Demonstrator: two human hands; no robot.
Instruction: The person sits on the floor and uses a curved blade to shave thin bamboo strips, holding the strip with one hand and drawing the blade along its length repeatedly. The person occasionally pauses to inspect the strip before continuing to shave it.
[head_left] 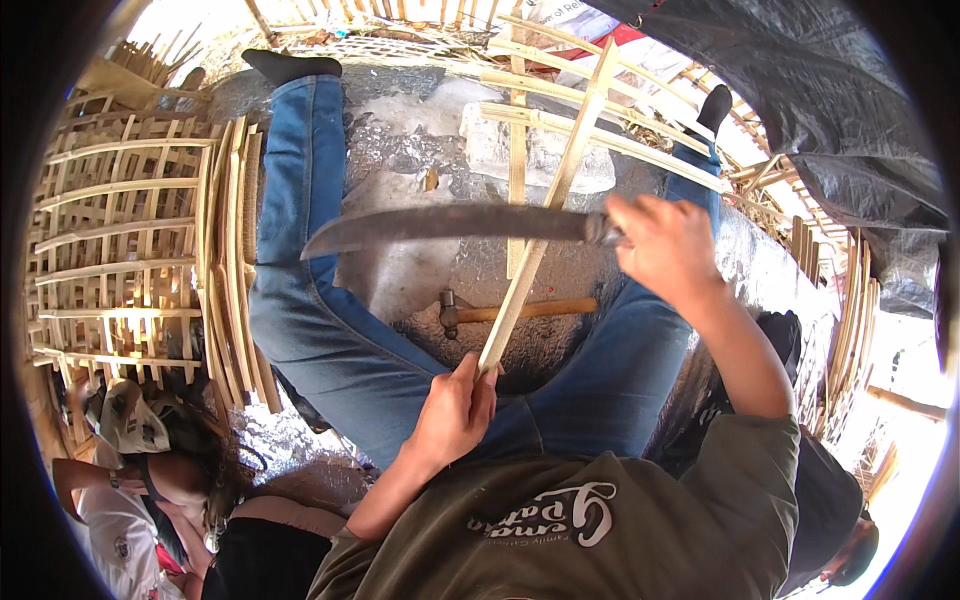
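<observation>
My right hand (pixel 665 245) is wrapped round the handle of a machete (pixel 450 224), whose long dark blade points left across my lap. The blade passes over a pale bamboo strip (pixel 570 165); whether it touches the strip I cannot tell. My left hand (pixel 455 408) grips the near end of that strip, which slants up and away to the right. Beyond it, several bamboo slats (pixel 610 135) are laid across an upright slat (pixel 516 190). Between my legs a hammer (pixel 530 310) with a wooden handle lies on the ground.
Stacked woven bamboo panels (pixel 120 230) and a bundle of slats (pixel 228 260) stand left of my leg. Black plastic sheeting (pixel 820 130) hangs at the far right. Another person (pixel 140 500) sits at the lower left, and one more (pixel 825 510) is close behind on the right.
</observation>
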